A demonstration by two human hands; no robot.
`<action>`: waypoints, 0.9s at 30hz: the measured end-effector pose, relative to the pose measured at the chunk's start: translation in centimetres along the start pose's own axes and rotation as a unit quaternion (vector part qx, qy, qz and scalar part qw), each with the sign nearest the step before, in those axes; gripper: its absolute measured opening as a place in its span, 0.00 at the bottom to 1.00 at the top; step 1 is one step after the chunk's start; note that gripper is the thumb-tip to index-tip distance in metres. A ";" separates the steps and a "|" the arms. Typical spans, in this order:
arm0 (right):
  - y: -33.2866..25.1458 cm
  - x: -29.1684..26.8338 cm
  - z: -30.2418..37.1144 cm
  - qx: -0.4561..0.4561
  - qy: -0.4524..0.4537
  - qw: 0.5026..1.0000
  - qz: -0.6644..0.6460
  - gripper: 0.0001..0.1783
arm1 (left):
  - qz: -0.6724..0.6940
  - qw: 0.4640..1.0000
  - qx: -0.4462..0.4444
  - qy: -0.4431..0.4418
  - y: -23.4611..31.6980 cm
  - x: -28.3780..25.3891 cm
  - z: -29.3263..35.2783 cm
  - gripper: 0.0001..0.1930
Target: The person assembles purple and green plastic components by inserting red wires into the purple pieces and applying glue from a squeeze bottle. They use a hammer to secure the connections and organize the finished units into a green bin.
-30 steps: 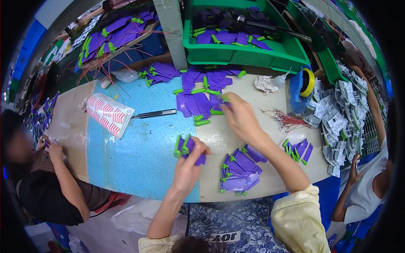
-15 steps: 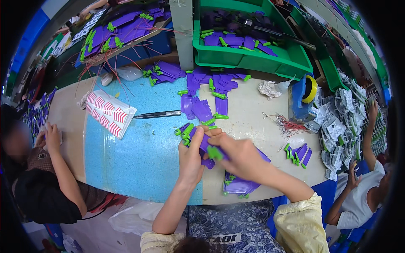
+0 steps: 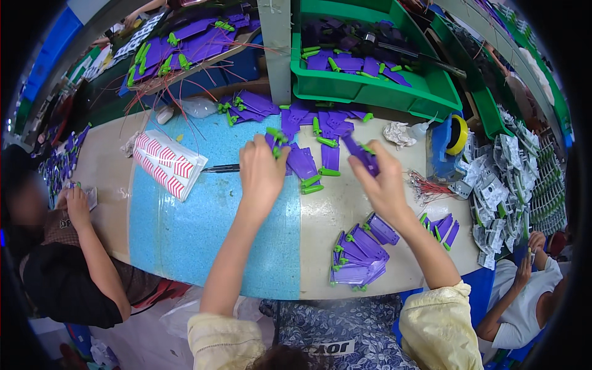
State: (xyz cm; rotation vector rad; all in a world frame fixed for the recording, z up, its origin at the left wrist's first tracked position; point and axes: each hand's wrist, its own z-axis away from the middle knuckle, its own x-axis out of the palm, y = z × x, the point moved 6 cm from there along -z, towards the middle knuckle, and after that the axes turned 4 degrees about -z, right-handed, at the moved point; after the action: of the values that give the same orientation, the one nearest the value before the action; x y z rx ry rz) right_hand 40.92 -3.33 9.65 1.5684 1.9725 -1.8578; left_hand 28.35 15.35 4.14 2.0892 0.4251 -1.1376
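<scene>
Both hands (image 3: 262,172) (image 3: 382,182) reach forward, gripping purple parts (image 3: 361,154)

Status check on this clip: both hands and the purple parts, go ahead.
Left hand over loose purple parts, grip unclear. Right hand pinching one purple piece. Stacked pile near the table edge. Nothing obstructing.

Matt blue foam mat (image 3: 185,222), glossy green plastic bin (image 3: 376,92)

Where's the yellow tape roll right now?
In the head view, the yellow tape roll sits far right on the table, on a blue holder, just below the green bin.
</scene>
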 end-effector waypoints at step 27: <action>-5.8 0.0 1.2 -0.361 -0.033 0.929 0.074 0.22 | 0.537 0.831 -0.091 -0.111 7.2 -3.8 4.1 0.12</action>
State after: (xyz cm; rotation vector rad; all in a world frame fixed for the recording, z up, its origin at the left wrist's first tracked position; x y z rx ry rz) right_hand 36.52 -3.00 13.63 1.3342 2.0750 -0.9243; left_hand 27.91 7.56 8.90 1.5601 -0.6818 -0.5756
